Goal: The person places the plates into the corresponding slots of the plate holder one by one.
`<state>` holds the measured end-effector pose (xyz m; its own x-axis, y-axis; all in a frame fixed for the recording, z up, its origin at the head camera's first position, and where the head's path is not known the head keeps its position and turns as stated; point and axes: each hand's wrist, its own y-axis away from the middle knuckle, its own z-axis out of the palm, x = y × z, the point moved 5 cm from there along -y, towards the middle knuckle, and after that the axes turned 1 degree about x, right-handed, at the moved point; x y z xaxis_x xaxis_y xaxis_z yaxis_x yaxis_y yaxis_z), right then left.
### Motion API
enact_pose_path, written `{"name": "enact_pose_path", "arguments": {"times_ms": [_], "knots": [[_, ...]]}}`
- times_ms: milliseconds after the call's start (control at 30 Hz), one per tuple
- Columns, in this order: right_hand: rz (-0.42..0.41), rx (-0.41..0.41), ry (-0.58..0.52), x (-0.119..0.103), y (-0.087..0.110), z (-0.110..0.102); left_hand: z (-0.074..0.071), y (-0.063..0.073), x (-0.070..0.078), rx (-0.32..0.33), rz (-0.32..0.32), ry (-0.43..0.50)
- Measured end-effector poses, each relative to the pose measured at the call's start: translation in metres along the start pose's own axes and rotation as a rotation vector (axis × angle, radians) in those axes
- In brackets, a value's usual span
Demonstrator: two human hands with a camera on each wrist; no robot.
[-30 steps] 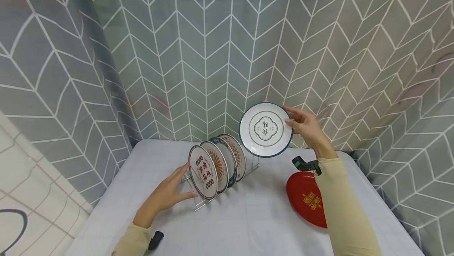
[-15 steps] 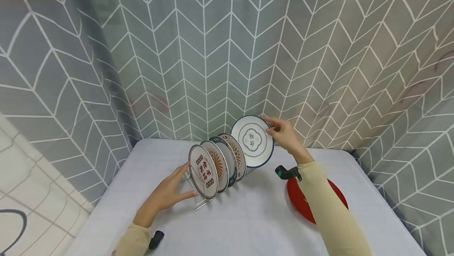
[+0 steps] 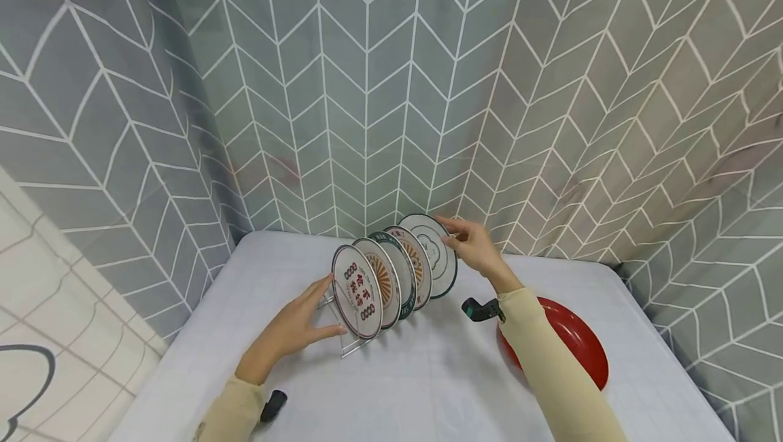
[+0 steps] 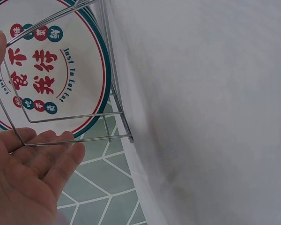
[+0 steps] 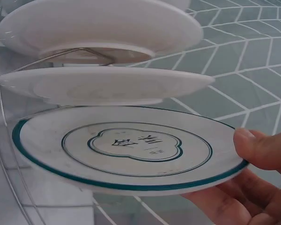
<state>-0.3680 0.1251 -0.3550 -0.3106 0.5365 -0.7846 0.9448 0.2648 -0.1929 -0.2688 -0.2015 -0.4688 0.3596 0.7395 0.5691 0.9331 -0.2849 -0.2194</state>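
Head view: R hand (image 3: 476,248) pinches the rim of a white plate w/ blue-green edge (image 3: 437,251) at the far R end of a row of upright plates; R wrist cam shows thumb on the face, fingers underneath. Can't tell if the rack bears its weight. Its centre has 2 black Chinese chars, prob. 食 and 味, in a four-lobed frame.

L hand (image 3: 292,325) has fingers spread, thumb apart, touching the near end of the wire dish rack (image 4: 124,122). Front plate there (image 3: 357,292) has big red chars incl. 不, 待 & 我, curved print starting "Just", plus red/teal dots w/ tiny chars. Btwn the two: orange sunburst plate (image 3: 384,279), teal-rimmed plate (image 3: 400,268) (rim lettering too small), 2nd sunburst plate (image 3: 419,262). Red plate (image 3: 575,333) lies by R sleeve (image 3: 553,367), partly hidden.
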Motion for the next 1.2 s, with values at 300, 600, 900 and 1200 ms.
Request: {"name": "enact_pose_path", "arguments": {"times_ms": [300,600,900,1200], "knots": [[-0.013,-0.027,0.004,0.002,0.002,0.011,-0.001,-0.003,0.005,-0.017,-0.021,-0.002],[-0.004,-0.041,-0.012,0.009,-0.001,0.021,0.000,-0.002,0.003,-0.026,-0.018,0.007],[-0.034,-0.088,0.018,0.010,0.007,0.027,-0.002,0.003,0.001,-0.015,-0.027,-0.003],[-0.048,-0.087,-0.012,0.033,0.065,-0.036,-0.002,0.000,0.000,-0.007,0.008,-0.002]]}}
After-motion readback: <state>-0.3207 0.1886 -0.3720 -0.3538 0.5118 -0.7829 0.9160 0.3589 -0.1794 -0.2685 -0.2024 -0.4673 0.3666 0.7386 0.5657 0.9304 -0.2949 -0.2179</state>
